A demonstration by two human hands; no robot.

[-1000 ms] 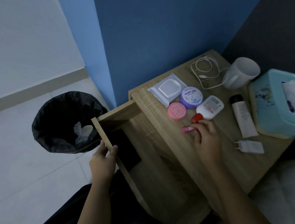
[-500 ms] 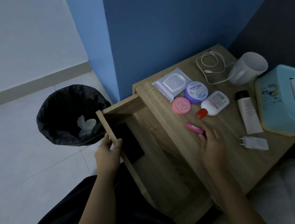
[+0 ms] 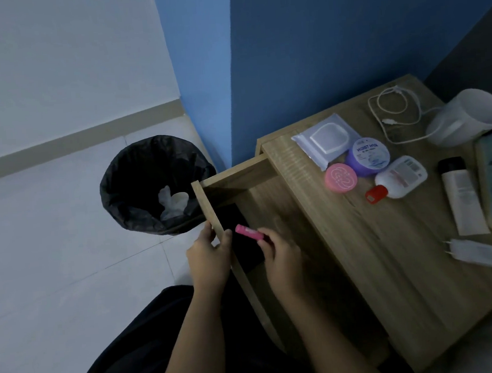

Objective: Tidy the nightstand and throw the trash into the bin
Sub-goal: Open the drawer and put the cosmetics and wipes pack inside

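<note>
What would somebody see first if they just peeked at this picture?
Probably the bright pink tube, held by the right hand over the open drawer, while the left hand grips the drawer's front edge. Next comes the black bin left of the nightstand, with crumpled white trash inside.

A bedroom at home: a wooden nightstand [image 3: 392,263] with an open drawer [image 3: 232,172] against a blue wall [image 3: 316,48] carries cream jars [image 3: 367,156], a lotion tube [image 3: 463,198], a phone charger [image 3: 473,252], a cable [image 3: 392,110] and a mug [image 3: 469,115]. A lined bin [image 3: 121,193] stands on the tiled floor [image 3: 52,245].
</note>
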